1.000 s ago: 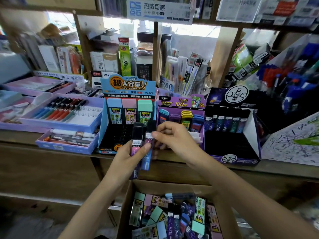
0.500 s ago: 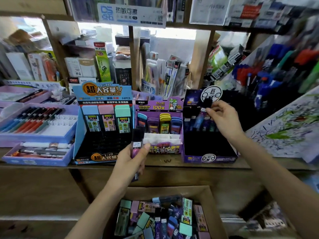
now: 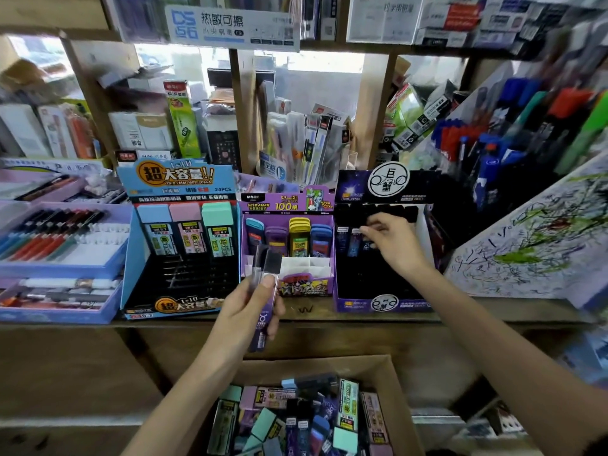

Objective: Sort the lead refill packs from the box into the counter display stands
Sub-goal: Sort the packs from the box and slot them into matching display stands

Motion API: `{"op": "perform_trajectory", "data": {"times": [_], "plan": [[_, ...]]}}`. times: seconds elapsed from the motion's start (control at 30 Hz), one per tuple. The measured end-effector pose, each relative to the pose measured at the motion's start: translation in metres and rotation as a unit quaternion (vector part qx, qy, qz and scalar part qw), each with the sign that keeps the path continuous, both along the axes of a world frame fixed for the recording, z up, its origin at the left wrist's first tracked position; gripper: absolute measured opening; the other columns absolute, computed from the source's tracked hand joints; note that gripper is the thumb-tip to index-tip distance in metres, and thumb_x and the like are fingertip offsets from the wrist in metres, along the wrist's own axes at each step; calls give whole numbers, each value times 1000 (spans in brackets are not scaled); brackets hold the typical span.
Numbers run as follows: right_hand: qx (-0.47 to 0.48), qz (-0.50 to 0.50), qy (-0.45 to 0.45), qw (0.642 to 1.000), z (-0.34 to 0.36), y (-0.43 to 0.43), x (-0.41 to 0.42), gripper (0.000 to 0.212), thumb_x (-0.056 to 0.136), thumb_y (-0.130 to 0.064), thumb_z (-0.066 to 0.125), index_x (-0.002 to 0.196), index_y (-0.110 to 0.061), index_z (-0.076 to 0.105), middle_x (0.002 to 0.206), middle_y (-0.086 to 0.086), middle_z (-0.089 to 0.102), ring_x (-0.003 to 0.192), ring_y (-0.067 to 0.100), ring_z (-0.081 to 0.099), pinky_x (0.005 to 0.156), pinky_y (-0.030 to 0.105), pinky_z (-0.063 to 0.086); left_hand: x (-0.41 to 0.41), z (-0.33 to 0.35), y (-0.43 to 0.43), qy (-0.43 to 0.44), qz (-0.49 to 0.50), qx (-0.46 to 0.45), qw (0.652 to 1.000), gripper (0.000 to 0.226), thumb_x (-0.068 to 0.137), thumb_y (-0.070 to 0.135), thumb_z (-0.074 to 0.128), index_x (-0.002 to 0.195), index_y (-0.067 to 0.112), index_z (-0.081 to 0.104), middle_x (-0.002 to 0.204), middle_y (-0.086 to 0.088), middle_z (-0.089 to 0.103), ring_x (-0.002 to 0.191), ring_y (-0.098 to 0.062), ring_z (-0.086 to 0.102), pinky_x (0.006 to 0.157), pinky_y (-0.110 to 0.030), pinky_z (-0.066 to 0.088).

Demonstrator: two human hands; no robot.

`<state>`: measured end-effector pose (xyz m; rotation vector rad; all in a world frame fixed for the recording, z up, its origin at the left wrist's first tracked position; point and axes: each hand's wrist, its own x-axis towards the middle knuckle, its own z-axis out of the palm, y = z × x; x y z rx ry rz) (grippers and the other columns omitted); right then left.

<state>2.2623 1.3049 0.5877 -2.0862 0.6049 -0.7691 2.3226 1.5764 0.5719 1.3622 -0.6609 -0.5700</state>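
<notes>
Wooden shelves crowded with stationery filled the background. Three display stands stood on the table across mid-frame: a blue stand at centre left, a purple stand in the middle and a dark stand at centre right.

Your left hand, low in the centre, gripped a purple lead refill pack upright in front of the purple stand. Your thumb lay on its face, and a second, clearer pack sat just behind it.

Your right hand reached into the dark stand's upper row, curled fingertips touching the row of packs standing there. Whether it pinched one cannot be told through the blur.

At bottom centre, your cardboard box held a jumble of loose packs.
</notes>
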Motion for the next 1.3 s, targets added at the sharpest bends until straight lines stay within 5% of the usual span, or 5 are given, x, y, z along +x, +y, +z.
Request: {"op": "perform_trajectory", "data": {"times": [0.4, 0.57, 0.87, 1.03, 1.3], "plan": [[-142, -92, 95, 981, 13, 28, -25, 14, 90, -29, 60, 90, -15, 59, 77, -3, 63, 75, 15, 61, 67, 24, 50, -17, 1, -25, 20, -4, -21, 1000, 38, 75, 49, 56, 91, 15, 57, 73, -7, 71, 46, -12, 57, 42, -21, 45], [194, 156, 0, 969, 21, 92, -51, 19, 91, -35, 56, 89, -18, 66, 79, -4, 67, 74, 9, 64, 63, 20, 48, -29, 4, -43, 4, -25, -14, 1000, 34, 81, 42, 52, 93, 11, 57, 69, -6, 70, 42, -11, 54, 39, -20, 43], [282, 112, -113, 946, 41, 80, -64, 11, 89, -13, 60, 79, -13, 60, 74, -2, 68, 66, 11, 61, 57, 21, 48, -35, 5, -61, 71, 44, 12, 996, 54, 96, 49, 26, 81, 9, 60, 60, -3, 66, 47, -9, 60, 40, -20, 45], [163, 1, -147, 976, 61, 16, -58, 17, 86, -11, 66, 74, -22, 61, 67, -7, 69, 58, 3, 63, 53, 17, 50, -26, 3, -54, 13, 71, 48, 996, 36, 96, 44, 39, 88, 12, 54, 75, 2, 50, 55, -3, 46, 52, -13, 40], [-35, 9, 32, 999, 37, -20, -26, 10, 82, -19, 71, 79, -10, 67, 73, 5, 64, 68, 15, 55, 64, 30, 47, -25, -3, -50, -27, 61, 42, 997, 7, 95, 29, 49, 100, 25, 48, 85, 3, 49, 74, -10, 49, 60, -11, 37]]}}
